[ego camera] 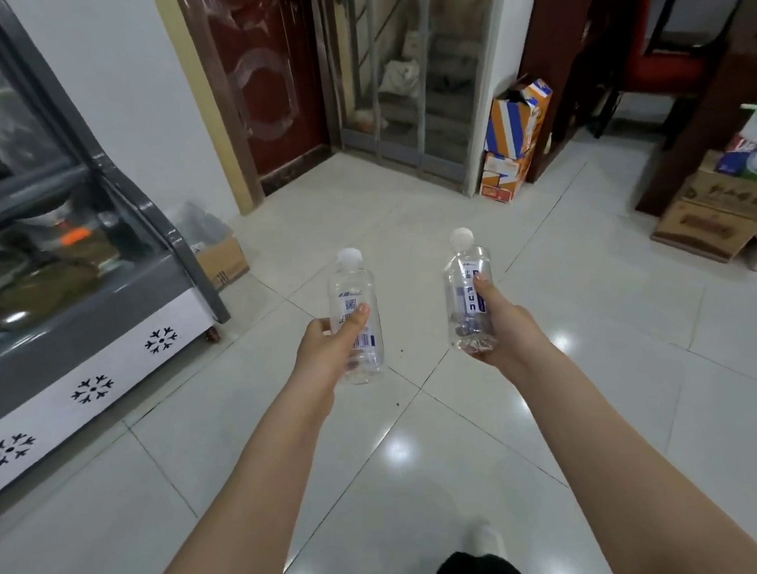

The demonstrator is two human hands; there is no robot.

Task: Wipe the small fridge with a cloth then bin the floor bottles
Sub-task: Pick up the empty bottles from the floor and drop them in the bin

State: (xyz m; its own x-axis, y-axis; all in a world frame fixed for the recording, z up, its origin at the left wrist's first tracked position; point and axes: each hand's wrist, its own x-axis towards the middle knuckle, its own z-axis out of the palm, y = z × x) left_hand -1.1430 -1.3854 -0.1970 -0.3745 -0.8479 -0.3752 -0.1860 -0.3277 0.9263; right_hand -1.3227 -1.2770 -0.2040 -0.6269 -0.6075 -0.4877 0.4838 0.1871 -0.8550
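Note:
I hold two clear plastic bottles with white caps upright over the tiled floor. My left hand (326, 344) grips the left bottle (354, 302) around its lower half, thumb across the label. My right hand (503, 321) grips the right bottle (464, 279), thumb on its blue and white label. Both bottles look empty. The small fridge (95, 311), a grey glass-fronted chiller with black snowflake marks on its white base, stands at the left. No cloth is in view.
A cardboard box lined with a clear bag (215, 250) sits on the floor just past the fridge's right end. Orange and blue cartons (514, 137) lean by the doorway. Stacked boxes (722, 211) and a dark wooden table with a red chair (649, 57) fill the right.

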